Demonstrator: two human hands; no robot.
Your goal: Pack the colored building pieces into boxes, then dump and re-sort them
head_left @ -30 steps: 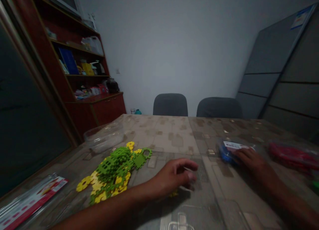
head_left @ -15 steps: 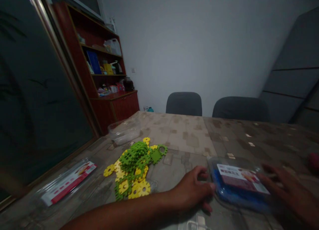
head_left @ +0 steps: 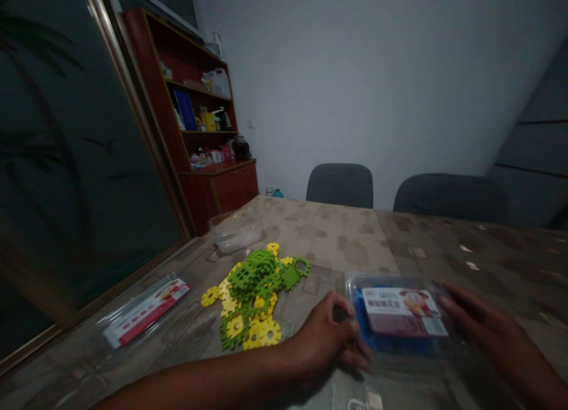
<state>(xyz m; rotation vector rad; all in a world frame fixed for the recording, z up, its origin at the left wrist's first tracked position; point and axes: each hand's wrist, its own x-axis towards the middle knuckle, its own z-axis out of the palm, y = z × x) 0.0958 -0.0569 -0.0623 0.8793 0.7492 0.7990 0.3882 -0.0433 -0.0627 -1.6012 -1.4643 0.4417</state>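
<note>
Patterned table cover (head_left: 337,238) fills the lower half of this dim room. Nearest the viewer, the right hand (head_left: 488,321) lies against the right side of a clear plastic box (head_left: 399,345), its four visible fingers stretched out and slightly apart, though blur hides exactly where the tips land. The left hand (head_left: 323,336) sits at the box's near left corner with its fingers curled together; whether they pinch anything can't be told from here. The box is on the table between the two hands, packed with something blue and topped by one printed label (head_left: 402,310), its small text unreadable.

Left of the box lies one loose heap of interlocking green and yellow plastic pieces (head_left: 255,297), too overlapped to count. One clear plastic tub (head_left: 235,229) stands beyond the heap, and one flat packet with a red-and-white label (head_left: 144,312) lies at the table's left edge. Farther off are two dark chairs (head_left: 339,185), the second cut partly by the view's right side of the table, and one wooden shelf unit (head_left: 190,120) crowded with small, hard-to-name items.
</note>
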